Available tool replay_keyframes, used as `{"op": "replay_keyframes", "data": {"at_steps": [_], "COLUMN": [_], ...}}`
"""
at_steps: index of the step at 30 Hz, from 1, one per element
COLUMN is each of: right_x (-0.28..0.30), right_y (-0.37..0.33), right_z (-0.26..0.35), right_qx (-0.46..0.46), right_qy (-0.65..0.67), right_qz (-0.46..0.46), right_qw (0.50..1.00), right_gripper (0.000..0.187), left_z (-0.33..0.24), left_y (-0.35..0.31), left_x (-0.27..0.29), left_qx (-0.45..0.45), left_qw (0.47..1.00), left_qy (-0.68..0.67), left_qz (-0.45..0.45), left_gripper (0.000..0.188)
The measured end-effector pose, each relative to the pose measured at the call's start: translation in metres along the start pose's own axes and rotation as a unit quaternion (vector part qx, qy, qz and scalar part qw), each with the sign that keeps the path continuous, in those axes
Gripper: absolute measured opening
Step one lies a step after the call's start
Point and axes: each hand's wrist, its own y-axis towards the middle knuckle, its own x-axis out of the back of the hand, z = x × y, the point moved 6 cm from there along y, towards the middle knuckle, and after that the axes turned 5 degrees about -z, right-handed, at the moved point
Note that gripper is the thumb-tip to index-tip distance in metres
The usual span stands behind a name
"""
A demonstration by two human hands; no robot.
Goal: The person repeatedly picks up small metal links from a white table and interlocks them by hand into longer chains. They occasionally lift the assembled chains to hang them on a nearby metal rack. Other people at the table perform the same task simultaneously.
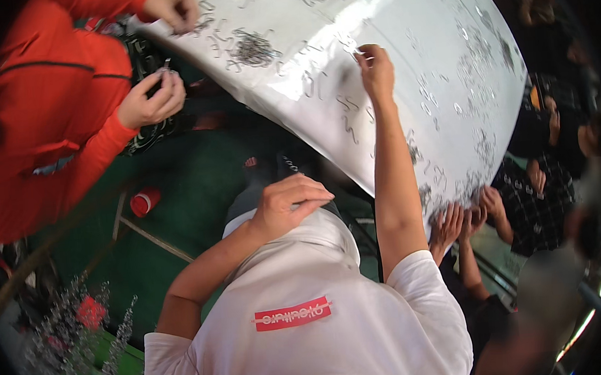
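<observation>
From the head view, the right hand (377, 69) reaches over the white tabletop (427, 4), fingers curled — blur hides whether they pinch anything. S-shaped hooks (254, 49) lie heaped and scattered there. The left hand (289, 201) holds its fingers together, contents unclear. Lifting single hooks — clear of neighbours — should avoid tangles.

Scattered across the white table (334, 126) as thin, S-shaped pieces (347, 103). Tangled elsewhere into a dark heap (254, 48).
</observation>
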Motion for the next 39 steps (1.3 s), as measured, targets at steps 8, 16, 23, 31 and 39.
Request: {"op": "replay_keyframes", "data": {"at_steps": [8, 16, 23, 31, 39], "right_x": [0.132, 0.093, 0.124, 0.079, 0.068], "right_y": [-0.119, -0.157, -0.174, -0.124, -0.103], "right_z": [-0.118, -0.116, -0.122, -0.092, -0.103], "right_qx": [-0.257, -0.303, -0.367, -0.331, -0.311], "right_qy": [-0.113, -0.086, -0.158, -0.121, -0.012], "right_qz": [0.029, 0.032, 0.039, 0.017, 0.083], "right_qw": [0.959, 0.949, 0.916, 0.936, 0.947], "right_gripper": [0.019, 0.022, 0.021, 0.019, 0.022], "left_z": [0.002, -0.003, -0.003, -0.004, -0.004], "left_y": [0.004, 0.002, -0.004, -0.005, -0.005], "left_x": [-0.007, -0.017, -0.022, -0.019, -0.016], "left_qx": [0.002, 0.002, 0.022, 0.038, 0.033], "left_qw": [0.997, 0.993, 0.992, 0.991, 0.992], "left_qy": [0.000, 0.021, 0.006, 0.013, 0.015], "left_qz": [0.072, 0.114, 0.125, 0.130, 0.122], "left_gripper": [0.022, 0.018, 0.017, 0.017, 0.018]}}
